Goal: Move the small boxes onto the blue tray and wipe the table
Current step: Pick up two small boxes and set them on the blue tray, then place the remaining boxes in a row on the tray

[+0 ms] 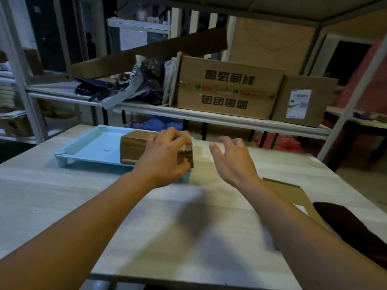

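Head view: the left hand point(165, 155) has its fingers point(178, 139) wrapped over the top and near end of a small cardboard box point(185, 156) with dark printed lettering, holding it at the right end of the blue tray point(92, 143). Whether the box already rests on the tray floor or hangs just above it cannot be told, as the hand covers its underside. Just beside it, to the left and touching or nearly so, a plain brown box point(133, 147) already sits in the tray. The right hand point(232, 158) hovers apart to the right, fingers spread and holding nothing.

The boxes look like light, stiff corrugated card with dry, matte faces, so they should not slip; a grip across two opposite side faces, or over the top as here, should do, and hard squeezing could dent the walls.

The left half of the tray is bare, giving room for more. On the pale wooden surface point(62, 191), at the right edge, a flat piece of cardboard point(293, 195) lies partly under a dark brown cloth-like thing point(345, 225); both would stand in the way of wiping. Behind, a shelf point(209, 116) carries large cartons point(228, 86) and bags, well clear of the hands.
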Demonstrator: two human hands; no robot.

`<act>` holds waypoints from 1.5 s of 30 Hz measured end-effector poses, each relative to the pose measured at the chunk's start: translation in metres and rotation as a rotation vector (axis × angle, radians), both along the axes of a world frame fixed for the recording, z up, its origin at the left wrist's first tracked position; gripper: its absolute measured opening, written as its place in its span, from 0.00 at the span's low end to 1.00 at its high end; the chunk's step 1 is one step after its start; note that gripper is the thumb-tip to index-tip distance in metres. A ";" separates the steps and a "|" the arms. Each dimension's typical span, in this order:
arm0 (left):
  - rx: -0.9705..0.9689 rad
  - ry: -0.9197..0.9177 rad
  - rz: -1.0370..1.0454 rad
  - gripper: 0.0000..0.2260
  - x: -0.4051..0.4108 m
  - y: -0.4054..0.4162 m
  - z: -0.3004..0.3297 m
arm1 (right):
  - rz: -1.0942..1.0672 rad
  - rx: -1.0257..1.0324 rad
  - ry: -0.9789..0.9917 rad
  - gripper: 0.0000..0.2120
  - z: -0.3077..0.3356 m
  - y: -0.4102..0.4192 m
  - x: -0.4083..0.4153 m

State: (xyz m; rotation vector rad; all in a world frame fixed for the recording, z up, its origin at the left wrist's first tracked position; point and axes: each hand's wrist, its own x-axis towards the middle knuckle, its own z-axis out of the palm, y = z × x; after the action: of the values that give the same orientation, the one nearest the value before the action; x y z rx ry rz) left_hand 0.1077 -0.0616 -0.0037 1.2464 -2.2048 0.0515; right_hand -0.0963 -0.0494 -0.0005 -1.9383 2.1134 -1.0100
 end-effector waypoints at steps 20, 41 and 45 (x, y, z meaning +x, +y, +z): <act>0.469 0.067 -0.133 0.27 -0.171 0.084 -0.066 | -0.395 0.549 0.109 0.51 -0.055 0.120 -0.140; 0.098 0.500 0.036 0.25 -0.078 0.113 -0.036 | 0.498 0.364 -1.608 0.32 0.011 0.109 -0.063; 0.044 0.581 -0.037 0.25 -0.051 0.126 -0.031 | 0.581 0.299 -1.418 0.28 0.029 0.093 -0.016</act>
State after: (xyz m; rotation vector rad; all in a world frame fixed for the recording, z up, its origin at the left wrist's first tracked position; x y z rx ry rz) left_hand 0.0569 0.0641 -0.0348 1.0729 -1.7265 -0.3348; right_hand -0.1120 0.0441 0.0280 -0.9425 0.7685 -1.2160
